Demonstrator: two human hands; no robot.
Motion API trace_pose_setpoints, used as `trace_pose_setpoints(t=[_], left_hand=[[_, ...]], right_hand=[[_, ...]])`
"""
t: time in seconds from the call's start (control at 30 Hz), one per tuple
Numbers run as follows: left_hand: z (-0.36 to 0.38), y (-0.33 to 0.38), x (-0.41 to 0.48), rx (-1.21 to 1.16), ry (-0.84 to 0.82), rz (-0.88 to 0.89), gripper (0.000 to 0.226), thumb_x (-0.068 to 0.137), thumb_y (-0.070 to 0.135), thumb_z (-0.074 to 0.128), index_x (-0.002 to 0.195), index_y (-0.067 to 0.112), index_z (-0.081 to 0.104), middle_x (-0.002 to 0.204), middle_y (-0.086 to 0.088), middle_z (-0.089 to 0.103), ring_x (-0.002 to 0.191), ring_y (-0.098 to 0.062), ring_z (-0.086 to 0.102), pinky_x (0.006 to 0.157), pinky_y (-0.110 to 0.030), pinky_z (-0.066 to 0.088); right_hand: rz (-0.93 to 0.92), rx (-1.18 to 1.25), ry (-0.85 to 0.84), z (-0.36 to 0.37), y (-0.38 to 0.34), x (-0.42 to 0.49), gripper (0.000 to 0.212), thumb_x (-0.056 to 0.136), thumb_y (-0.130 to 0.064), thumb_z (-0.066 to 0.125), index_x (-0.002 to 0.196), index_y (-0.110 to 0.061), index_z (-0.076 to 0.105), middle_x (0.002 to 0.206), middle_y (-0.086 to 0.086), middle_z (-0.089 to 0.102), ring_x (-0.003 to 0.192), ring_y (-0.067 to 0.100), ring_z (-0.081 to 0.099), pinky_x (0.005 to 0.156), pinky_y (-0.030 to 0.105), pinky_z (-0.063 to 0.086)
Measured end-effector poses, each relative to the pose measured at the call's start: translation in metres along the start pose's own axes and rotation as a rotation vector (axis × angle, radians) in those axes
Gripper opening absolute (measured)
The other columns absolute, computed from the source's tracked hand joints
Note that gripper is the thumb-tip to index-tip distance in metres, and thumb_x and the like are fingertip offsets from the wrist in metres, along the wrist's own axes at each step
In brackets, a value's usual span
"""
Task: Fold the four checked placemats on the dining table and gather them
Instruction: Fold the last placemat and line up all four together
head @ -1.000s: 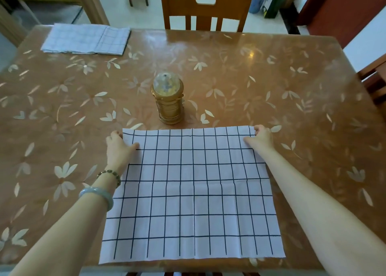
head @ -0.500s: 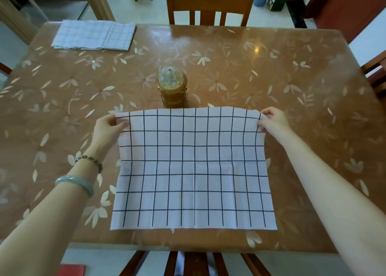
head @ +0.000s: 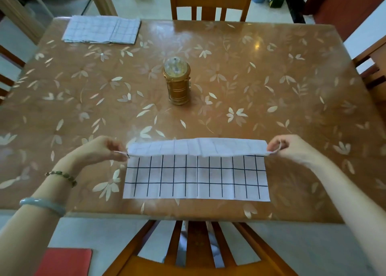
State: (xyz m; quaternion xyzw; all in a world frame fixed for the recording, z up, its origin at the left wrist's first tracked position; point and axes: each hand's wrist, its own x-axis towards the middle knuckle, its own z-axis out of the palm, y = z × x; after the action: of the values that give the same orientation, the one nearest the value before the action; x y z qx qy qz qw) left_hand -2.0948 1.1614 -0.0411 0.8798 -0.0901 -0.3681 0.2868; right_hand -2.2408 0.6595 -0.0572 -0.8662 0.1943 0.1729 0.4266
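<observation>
A white placemat with a black grid [head: 196,177] lies near the front edge of the dining table [head: 271,88]. Its far edge is lifted and curled over toward me, showing the pale underside. My left hand [head: 100,150] pinches the left far corner and my right hand [head: 292,148] pinches the right far corner, both raised a little above the table. A pile of folded checked placemats [head: 102,29] rests at the far left corner of the table.
A gold lantern with a clear dome top [head: 177,81] stands in the middle of the table. Wooden chairs stand at the far side [head: 211,2], at the right [head: 371,67] and at the near side [head: 196,252]. A red item [head: 64,262] lies low at the left.
Both hands lifted the placemat's far edge off the table and carried it toward me, so the far half now curls over the near half. The view also pulled back.
</observation>
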Motion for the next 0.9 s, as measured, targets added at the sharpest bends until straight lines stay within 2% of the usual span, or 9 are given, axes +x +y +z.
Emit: trace_pose_setpoints(t=[0.07,0.2,0.33,0.47,0.53,0.6,0.7,0.8,0.9], left_hand=[[0.01,-0.01,-0.003,0.101,-0.068,-0.022,0.017,0.074,0.01,0.08,0.065,0.022,0.075,0.069,0.002,0.073,0.069,-0.009,0.066,0.073,-0.02,0.049],[0.035,-0.022,-0.001,0.341,-0.136,-0.065,0.016,0.072,0.013,0.076,0.062,0.021,0.067,0.061,0.007,0.065,0.059,-0.009,0.057,0.056,-0.018,0.042],[0.054,-0.031,0.008,0.477,-0.197,-0.121,0.011,0.076,0.017,0.073,0.074,0.025,0.066,0.078,0.008,0.065,0.073,-0.006,0.06,0.064,-0.019,0.047],[0.059,-0.035,0.014,0.635,-0.208,-0.238,0.026,0.079,0.012,0.065,0.103,0.022,0.061,0.091,0.01,0.061,0.082,-0.008,0.058,0.078,-0.026,0.052],[0.059,-0.027,0.014,0.672,-0.211,-0.283,0.028,0.082,0.012,0.06,0.109,0.02,0.055,0.102,0.006,0.061,0.09,-0.013,0.058,0.082,-0.029,0.052],[0.065,-0.007,0.019,0.71,-0.095,-0.163,0.031,0.086,0.014,0.057,0.116,0.019,0.054,0.117,0.001,0.058,0.103,-0.018,0.056,0.088,-0.032,0.049],[0.102,0.03,0.03,0.562,0.214,0.216,0.036,0.093,0.022,0.055,0.128,0.012,0.052,0.133,-0.006,0.052,0.121,-0.025,0.049,0.1,-0.038,0.043],[0.15,0.046,0.048,0.574,0.302,0.447,0.053,0.098,0.034,0.045,0.143,0.005,0.041,0.148,-0.011,0.042,0.136,-0.028,0.04,0.112,-0.04,0.03],[0.181,0.04,0.068,0.654,0.272,0.467,0.062,0.098,0.042,0.03,0.145,0.001,0.037,0.151,-0.014,0.038,0.141,-0.027,0.034,0.117,-0.04,0.022]], right_hand=[[0.024,-0.064,-0.043,0.013,0.009,-0.016,0.032,0.071,0.013,0.061,0.065,-0.017,0.068,0.069,0.005,0.065,0.066,0.016,0.051,0.062,0.021,0.039],[0.05,-0.185,-0.126,0.031,0.025,-0.034,0.037,0.073,0.01,0.054,0.064,-0.02,0.074,0.075,-0.005,0.073,0.074,0.011,0.064,0.073,0.028,0.049],[0.085,-0.277,-0.141,0.047,0.031,-0.033,0.038,0.079,0.004,0.055,0.064,-0.026,0.074,0.082,-0.01,0.072,0.088,0.01,0.064,0.083,0.033,0.052],[0.114,-0.407,-0.241,0.052,0.023,-0.035,0.031,0.083,-0.003,0.056,0.09,-0.03,0.069,0.101,-0.005,0.063,0.088,0.011,0.058,0.073,0.028,0.051],[0.069,-0.47,-0.164,0.051,0.014,-0.036,0.033,0.085,0.001,0.052,0.1,-0.024,0.068,0.108,-0.001,0.061,0.095,0.014,0.057,0.078,0.029,0.049],[-0.039,-0.481,0.011,0.06,0.001,-0.031,0.037,0.085,0.006,0.046,0.103,-0.018,0.068,0.114,0.0,0.061,0.111,0.018,0.052,0.09,0.028,0.041],[-0.177,-0.347,0.17,0.1,-0.026,-0.014,0.039,0.084,0.009,0.043,0.112,-0.007,0.066,0.123,0.006,0.059,0.124,0.023,0.045,0.101,0.025,0.029],[-0.259,-0.302,0.1,0.158,-0.049,0.0,0.043,0.088,0.002,0.043,0.13,-0.001,0.052,0.141,0.015,0.047,0.135,0.027,0.035,0.112,0.031,0.021],[-0.329,-0.382,0.057,0.2,-0.056,0.012,0.051,0.094,-0.01,0.04,0.143,-0.001,0.032,0.153,0.014,0.027,0.144,0.026,0.02,0.118,0.033,0.011]])
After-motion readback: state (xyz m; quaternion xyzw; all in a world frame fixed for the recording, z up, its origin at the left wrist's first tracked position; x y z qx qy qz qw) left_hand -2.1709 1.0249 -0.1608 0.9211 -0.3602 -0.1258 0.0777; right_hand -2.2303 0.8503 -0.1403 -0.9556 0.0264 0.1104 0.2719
